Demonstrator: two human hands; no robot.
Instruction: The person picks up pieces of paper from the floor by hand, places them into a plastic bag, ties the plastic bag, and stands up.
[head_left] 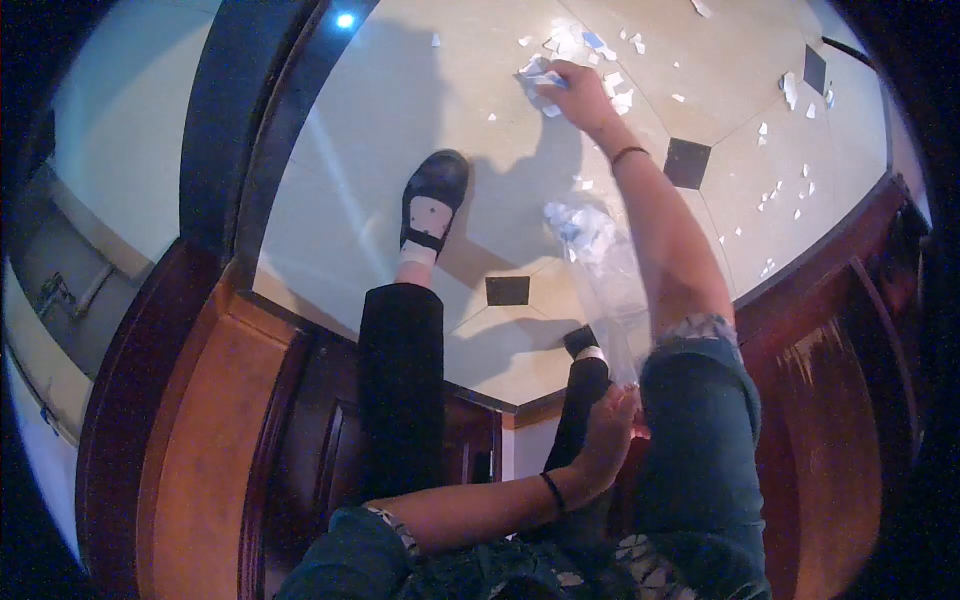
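My right hand (pixel 583 97) reaches down to the tiled floor, its fingers closed on some torn paper scraps (pixel 540 80). A loose pile of white and bluish paper scraps (pixel 570 42) lies right beside those fingers. Close to my body, my left hand (pixel 608 435) is closed around the upper end of a clear plastic bag (pixel 620 310). The bag stretches away from me beside my right forearm, with crumpled white and bluish pieces gathered at its far end. My left fingertips are partly hidden.
More scraps (pixel 770 195) are scattered to the right, and larger pieces (pixel 789 92) lie farther off. My shoe (pixel 436 190) stands left of the bag on the floor. Dark red wooden panels (pixel 820 350) rise at the right, and a dark door frame (pixel 225 200) at the left.
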